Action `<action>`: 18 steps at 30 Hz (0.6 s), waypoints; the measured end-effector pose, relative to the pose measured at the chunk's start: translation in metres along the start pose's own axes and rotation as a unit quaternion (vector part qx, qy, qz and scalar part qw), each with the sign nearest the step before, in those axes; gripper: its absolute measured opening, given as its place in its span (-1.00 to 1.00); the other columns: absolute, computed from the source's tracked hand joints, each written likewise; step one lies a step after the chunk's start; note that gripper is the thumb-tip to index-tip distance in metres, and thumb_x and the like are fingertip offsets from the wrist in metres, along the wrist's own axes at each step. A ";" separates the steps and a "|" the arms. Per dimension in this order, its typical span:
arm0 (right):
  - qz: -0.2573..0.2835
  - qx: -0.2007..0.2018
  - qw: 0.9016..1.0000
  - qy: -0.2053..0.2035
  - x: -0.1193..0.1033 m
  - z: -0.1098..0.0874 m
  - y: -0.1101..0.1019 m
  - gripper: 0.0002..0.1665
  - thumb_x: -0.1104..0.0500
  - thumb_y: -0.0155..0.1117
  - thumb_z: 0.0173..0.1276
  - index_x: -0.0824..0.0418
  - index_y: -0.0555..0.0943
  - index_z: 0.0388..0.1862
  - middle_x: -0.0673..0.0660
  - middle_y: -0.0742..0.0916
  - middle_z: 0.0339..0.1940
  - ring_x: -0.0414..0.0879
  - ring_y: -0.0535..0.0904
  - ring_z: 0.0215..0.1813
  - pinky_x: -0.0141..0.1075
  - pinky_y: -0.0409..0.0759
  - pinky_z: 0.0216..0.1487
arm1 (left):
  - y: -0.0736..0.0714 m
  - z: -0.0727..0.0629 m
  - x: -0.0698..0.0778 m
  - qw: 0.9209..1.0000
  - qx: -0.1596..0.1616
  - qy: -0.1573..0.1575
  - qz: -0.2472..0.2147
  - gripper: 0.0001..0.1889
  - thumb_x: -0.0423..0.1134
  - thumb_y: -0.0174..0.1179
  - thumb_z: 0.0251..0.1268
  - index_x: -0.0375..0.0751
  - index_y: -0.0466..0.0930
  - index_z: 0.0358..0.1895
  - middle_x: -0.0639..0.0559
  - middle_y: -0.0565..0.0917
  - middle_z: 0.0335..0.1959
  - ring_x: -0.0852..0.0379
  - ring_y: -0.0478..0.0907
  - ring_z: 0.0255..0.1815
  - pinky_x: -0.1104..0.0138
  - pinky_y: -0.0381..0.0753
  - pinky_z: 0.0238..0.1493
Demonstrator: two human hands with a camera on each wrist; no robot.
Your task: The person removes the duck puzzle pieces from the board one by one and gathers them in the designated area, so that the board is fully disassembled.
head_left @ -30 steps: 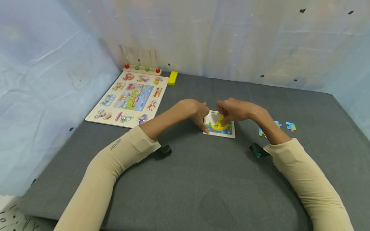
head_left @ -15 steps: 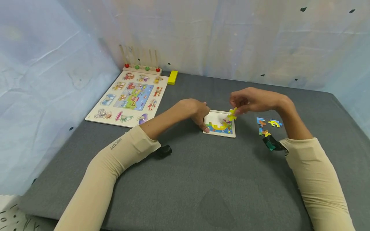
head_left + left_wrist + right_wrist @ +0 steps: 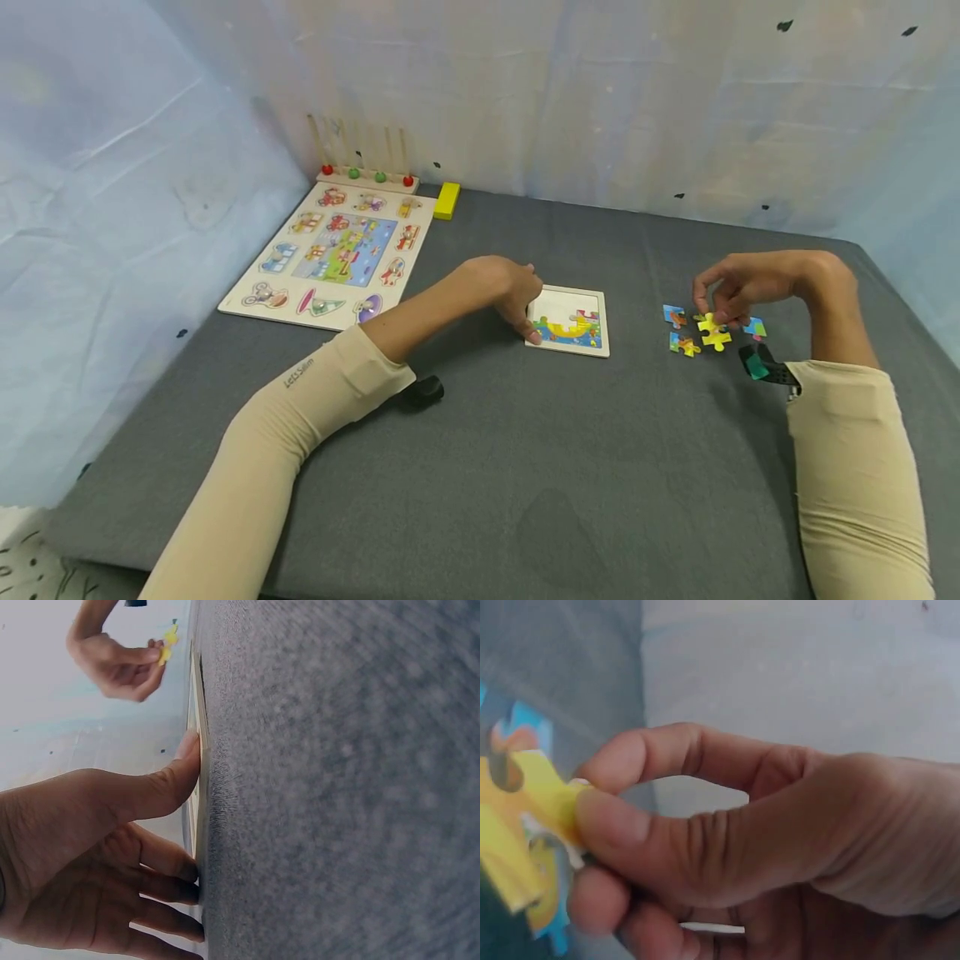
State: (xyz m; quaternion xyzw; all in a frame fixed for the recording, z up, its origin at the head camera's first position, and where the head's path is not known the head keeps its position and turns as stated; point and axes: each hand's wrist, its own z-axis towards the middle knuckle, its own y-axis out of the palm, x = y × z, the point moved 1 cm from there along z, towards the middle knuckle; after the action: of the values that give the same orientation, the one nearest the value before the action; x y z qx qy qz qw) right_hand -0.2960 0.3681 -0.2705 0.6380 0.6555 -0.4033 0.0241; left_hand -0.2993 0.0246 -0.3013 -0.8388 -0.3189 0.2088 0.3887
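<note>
In the head view my left hand (image 3: pixel 513 298) rests against the left side of a small wooden puzzle tray (image 3: pixel 567 352). Its thumb touches the tray's lower left corner, and the left wrist view shows the other fingers (image 3: pixel 169 889) extended along the edge. A yellow bird-like picture lies partly assembled in the tray, the upper part bare wood. Over to the right, my right hand (image 3: pixel 738 287) pinches a yellow puzzle piece (image 3: pixel 714 333) between thumb and fingertips. Loose puzzle pieces (image 3: pixel 684 345) lie on the cloth beneath and beside it, one partly covered by the held piece.
A large wooden picture board (image 3: pixel 330 250) lies at the far left. Behind it stands a peg stand (image 3: pixel 367 180) with red and green beads, beside a yellow block (image 3: pixel 446 201). A pale curtain (image 3: pixel 562 108) rises along the back of the grey-covered table (image 3: pixel 480 483).
My right hand has lifted the yellow puzzle piece off the tray and carried it right, over the loose pieces. The left hand stays at the tray.
</note>
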 end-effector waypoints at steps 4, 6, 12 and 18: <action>0.020 -0.014 0.998 0.061 0.013 0.006 0.002 -0.84 0.38 0.23 0.50 0.38 0.53 0.00 0.09 0.68 -0.45 -0.13 0.60 -0.40 -0.18 0.67 -0.27 | 0.000 0.000 -0.001 1.000 -0.001 -0.004 0.005 0.05 0.51 0.13 0.33 -0.19 0.18 0.65 -0.17 0.15 0.72 -0.13 0.03 0.77 -0.04 0.22 0.68; 0.020 -0.013 0.995 0.094 0.016 0.009 0.004 -0.85 0.38 0.24 0.51 0.36 0.52 -0.01 0.09 0.70 -0.44 -0.11 0.60 -0.40 -0.20 0.63 -0.28 | 0.000 0.000 0.000 1.000 -0.002 -0.004 0.008 0.06 0.52 0.12 0.33 -0.19 0.16 0.65 -0.16 0.15 0.72 -0.13 0.02 0.77 -0.05 0.21 0.68; -0.005 0.006 0.989 0.150 0.017 0.012 0.011 -0.81 0.30 0.29 0.50 0.28 0.44 -0.10 0.08 0.73 -0.37 -0.11 0.63 -0.35 -0.22 0.54 -0.24 | 0.000 0.000 0.002 1.000 -0.006 -0.006 0.013 0.07 0.52 0.11 0.33 -0.18 0.13 0.67 -0.16 0.11 0.74 -0.12 -0.01 0.78 -0.05 0.19 0.69; -0.038 0.028 0.982 0.183 0.013 0.007 0.011 -0.75 0.12 0.36 0.51 0.22 0.49 -0.20 0.04 0.79 -0.35 -0.15 0.68 -0.30 -0.24 0.54 -0.23 | -0.002 -0.001 0.003 1.000 -0.010 -0.006 0.020 0.07 0.53 0.09 0.34 -0.19 0.13 0.67 -0.16 0.09 0.74 -0.13 -0.02 0.78 -0.04 0.18 0.69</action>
State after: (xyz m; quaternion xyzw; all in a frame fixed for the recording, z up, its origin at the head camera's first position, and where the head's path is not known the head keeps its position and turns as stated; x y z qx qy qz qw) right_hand -0.2920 0.3735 -0.2876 0.6762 0.6610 -0.2987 -0.1289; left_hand -0.2975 0.0269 -0.2998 -0.8477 -0.3063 0.2186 0.3738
